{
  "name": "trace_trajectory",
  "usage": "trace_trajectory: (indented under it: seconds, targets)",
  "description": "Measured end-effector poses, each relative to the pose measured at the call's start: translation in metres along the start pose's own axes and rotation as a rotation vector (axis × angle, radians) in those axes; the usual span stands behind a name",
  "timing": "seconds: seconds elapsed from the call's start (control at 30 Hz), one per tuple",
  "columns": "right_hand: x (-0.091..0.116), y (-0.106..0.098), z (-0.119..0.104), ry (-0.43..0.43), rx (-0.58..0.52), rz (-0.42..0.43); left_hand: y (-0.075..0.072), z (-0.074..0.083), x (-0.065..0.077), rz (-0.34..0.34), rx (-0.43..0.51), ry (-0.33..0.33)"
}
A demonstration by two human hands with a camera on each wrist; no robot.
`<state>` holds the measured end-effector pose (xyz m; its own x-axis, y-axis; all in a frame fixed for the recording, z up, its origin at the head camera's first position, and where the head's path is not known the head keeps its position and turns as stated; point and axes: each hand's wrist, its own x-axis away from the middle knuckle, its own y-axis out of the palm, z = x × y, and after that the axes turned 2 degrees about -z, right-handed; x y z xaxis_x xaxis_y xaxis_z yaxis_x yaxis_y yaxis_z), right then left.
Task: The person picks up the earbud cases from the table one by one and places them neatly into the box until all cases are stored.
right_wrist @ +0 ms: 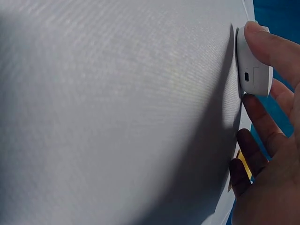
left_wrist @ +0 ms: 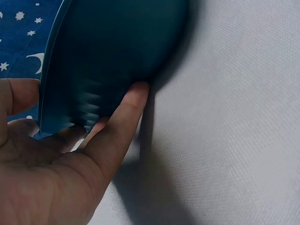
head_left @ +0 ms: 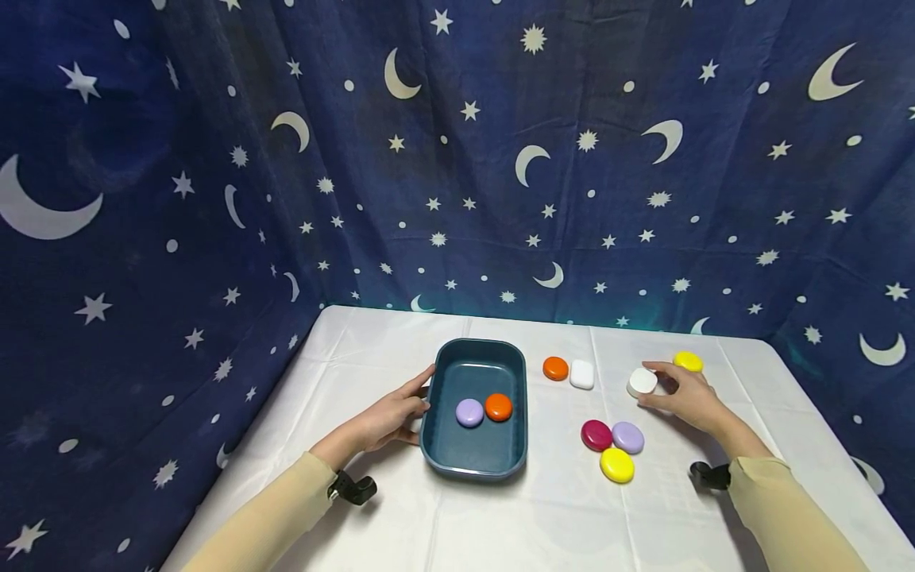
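Note:
A dark teal rectangular tray (head_left: 475,469) stands on the white table, with a lilac disc (head_left: 469,413) and an orange disc (head_left: 498,407) inside. My left hand (head_left: 389,415) holds its left side. In the left wrist view the thumb is at the tray's rim (left_wrist: 50,51) and other fingers are against the outer wall. At the right, my right hand (head_left: 686,395) pinches a small white round case (head_left: 642,383) between thumb and fingers. A dark slot shows on the side of the case (right_wrist: 253,70) in the right wrist view, where it sits at the tabletop.
Just beyond the right hand lies a yellow disc (head_left: 689,361). Nearer lie crimson (head_left: 596,435), lilac (head_left: 628,438) and yellow (head_left: 617,465) discs, grouped together. An orange disc (head_left: 555,369) and a white rounded-square case (head_left: 582,374) lie right of the tray. A star-patterned curtain (head_left: 486,159) borders the table.

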<state>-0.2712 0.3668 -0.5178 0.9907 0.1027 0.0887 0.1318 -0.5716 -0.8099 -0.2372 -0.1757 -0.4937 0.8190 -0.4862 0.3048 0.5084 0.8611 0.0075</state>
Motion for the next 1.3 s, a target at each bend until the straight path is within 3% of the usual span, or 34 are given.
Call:
trace_trajectory:
  seconds: [0.77,0.97,1.3]
  targets:
    - [-0.004,0.001,-0.003,-0.026,-0.028,0.010,-0.002,-0.003,-0.002,-0.002,0.001,0.005]
    - [-0.005,-0.004,-0.022,-0.091,-0.084,-0.003,-0.002,-0.003,-0.002,0.001,-0.002,0.010]
    - [-0.008,-0.001,-0.077,-0.228,-0.114,0.027,-0.002,-0.004,-0.002,0.009,-0.002,0.007]
